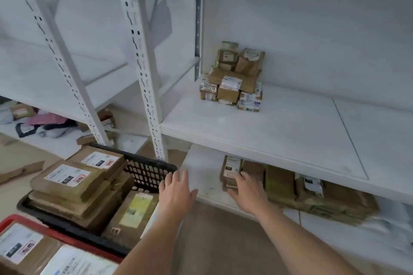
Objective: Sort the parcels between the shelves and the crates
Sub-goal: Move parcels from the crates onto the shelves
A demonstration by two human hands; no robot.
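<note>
here your right hand (248, 192) rests flat, fingers straight, on a brown parcel (231, 169) on the low shelf (201, 176); your left hand (176, 190) hovers spread wide right of the black crate (147, 169).

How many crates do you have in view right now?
2. The black crate sits left of the shelves, stacked with parcels. The red crate is at the bottom left corner, partly cut off by the frame. Others may lie out of view.
</note>
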